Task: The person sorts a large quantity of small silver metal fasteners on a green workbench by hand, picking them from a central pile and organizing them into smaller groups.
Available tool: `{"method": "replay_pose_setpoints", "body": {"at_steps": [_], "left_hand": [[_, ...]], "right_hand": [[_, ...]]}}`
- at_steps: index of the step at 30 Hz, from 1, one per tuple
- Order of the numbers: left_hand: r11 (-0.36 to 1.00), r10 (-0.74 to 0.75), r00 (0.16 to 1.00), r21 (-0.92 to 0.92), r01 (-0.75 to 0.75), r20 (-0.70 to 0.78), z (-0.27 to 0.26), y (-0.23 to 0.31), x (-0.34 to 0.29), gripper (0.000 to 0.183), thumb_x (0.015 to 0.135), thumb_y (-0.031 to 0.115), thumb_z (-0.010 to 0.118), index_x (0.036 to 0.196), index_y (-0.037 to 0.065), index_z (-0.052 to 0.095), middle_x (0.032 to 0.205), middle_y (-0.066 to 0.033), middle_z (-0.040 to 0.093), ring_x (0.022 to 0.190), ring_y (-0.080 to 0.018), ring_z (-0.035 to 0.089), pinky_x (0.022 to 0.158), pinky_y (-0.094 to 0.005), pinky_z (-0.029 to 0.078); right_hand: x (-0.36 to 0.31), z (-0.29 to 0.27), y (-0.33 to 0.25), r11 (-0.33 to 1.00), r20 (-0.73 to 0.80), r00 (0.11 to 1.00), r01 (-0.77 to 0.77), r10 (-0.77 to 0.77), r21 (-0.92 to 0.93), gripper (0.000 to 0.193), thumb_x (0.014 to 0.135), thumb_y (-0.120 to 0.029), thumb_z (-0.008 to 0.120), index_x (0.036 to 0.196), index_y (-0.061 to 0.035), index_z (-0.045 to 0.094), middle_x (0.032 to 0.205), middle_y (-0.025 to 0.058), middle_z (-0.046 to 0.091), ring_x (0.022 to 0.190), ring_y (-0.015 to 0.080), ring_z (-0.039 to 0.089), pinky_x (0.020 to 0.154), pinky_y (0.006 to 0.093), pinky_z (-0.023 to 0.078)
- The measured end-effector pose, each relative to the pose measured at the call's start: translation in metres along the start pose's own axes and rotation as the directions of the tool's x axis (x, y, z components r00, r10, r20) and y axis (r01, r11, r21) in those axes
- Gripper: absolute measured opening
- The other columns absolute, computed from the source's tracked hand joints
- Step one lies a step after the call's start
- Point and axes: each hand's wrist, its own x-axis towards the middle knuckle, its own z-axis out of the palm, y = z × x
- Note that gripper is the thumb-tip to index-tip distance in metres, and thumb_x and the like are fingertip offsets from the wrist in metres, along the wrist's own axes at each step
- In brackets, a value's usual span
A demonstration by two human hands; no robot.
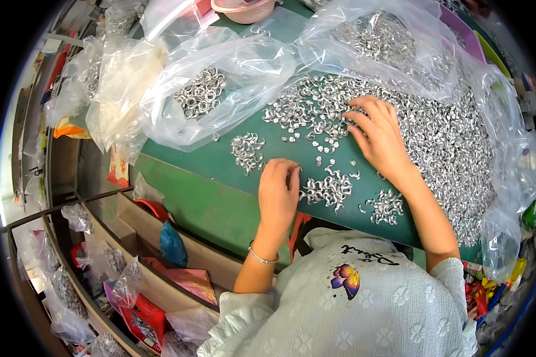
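Observation:
Small silvery curved metal pieces lie in a large heap [441,137] over the right side of the green table [226,172]. My right hand [378,137] reaches to the heap's left part, fingers bent and spread, fingertips at the loose pieces. My left hand [278,190] rests low over the table with thumb and fingers pinched; whatever sits between them is too small to make out. It lies between a small pile [248,153] on its far left and another pile [327,189] on its right. A third small pile [385,206] is under my right forearm.
An open clear plastic bag [256,65] holding metal rings [201,93] stands at the far left. More clear plastic [393,71] borders the heap. A pink basin [244,11] and purple tub [461,30] are at the back. Divided wooden shelving [119,220] with bagged parts sits lower left.

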Motion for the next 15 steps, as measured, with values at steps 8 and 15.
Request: {"method": "replay_pose_setpoints", "body": {"at_steps": [8,15], "left_hand": [[0.998,0.063,0.996,0.019,-0.063,-0.056,0.001,0.0,-0.003,0.017,0.08,-0.009,0.063,0.095,-0.001,0.062,0.09,-0.0115,0.062,0.079,-0.0255,0.06,0.075,-0.0368,0.047],[0.972,0.043,0.969,0.235,0.017,-0.245,-0.014,-0.009,-0.006,0.016,0.078,0.0,0.069,0.093,0.006,0.066,0.116,-0.0125,0.052,0.105,-0.0333,0.048,0.083,-0.0382,0.042]], "right_hand": [[-0.019,-0.009,-0.001,0.996,0.053,0.998,0.025,-0.03,0.091,0.022,0.082,-0.01,0.066,0.103,-0.005,0.065,0.117,0.0076,0.057,0.114,0.0267,0.051,0.098,0.0423,0.038],[-0.041,-0.022,-0.014,0.969,0.209,0.977,-0.092,0.043,0.231,0.022,0.082,-0.01,0.067,0.103,-0.003,0.065,0.108,0.0083,0.059,0.101,0.0268,0.055,0.088,0.0384,0.044]]}}
